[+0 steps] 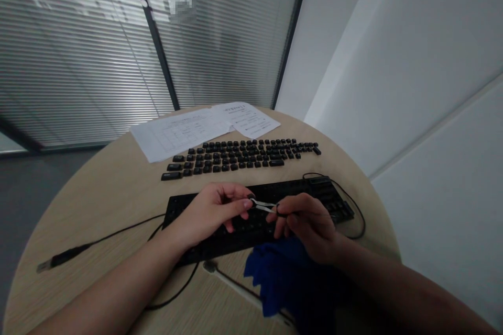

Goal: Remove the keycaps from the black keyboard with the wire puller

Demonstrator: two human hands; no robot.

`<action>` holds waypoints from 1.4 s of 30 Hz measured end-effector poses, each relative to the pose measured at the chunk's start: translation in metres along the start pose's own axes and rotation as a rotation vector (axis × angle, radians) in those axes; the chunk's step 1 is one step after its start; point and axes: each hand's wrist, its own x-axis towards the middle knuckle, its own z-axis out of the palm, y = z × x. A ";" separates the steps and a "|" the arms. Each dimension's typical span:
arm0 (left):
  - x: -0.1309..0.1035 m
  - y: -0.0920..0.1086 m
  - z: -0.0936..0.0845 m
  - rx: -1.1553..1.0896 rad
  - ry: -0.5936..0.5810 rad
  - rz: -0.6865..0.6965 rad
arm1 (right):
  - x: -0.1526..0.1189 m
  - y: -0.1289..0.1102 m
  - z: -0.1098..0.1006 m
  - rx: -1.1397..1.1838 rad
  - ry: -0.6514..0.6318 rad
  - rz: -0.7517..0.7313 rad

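A black keyboard base without its keycaps lies on a round wooden table. Above its middle, my left hand and my right hand pinch the two ends of a small thin wire tool, with a pale strip between my fingertips. The removed black keycaps are laid out in keyboard order on the table behind the base.
Two printed paper sheets lie beyond the keycaps. A blue cloth sits under my right wrist, with a white stick-like tool beside it. The keyboard's cable runs left to a USB plug. A blinds-covered glass wall stands behind.
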 end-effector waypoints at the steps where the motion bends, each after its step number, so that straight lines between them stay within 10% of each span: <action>1: 0.000 -0.001 0.000 -0.012 0.016 0.006 | 0.001 0.000 -0.001 -0.059 -0.003 -0.045; 11: 0.000 -0.001 0.003 -0.091 0.149 0.055 | 0.016 -0.022 -0.015 -0.867 0.122 -0.357; 32: -0.001 -0.005 0.012 0.123 -0.198 0.133 | 0.019 0.005 0.001 -0.942 0.016 -0.276; 36: 0.000 -0.007 0.006 0.367 0.016 0.232 | 0.029 -0.001 -0.032 -1.039 0.110 -0.179; 42: 0.001 -0.007 -0.004 0.976 0.122 0.428 | 0.064 0.028 -0.125 -1.228 0.051 0.454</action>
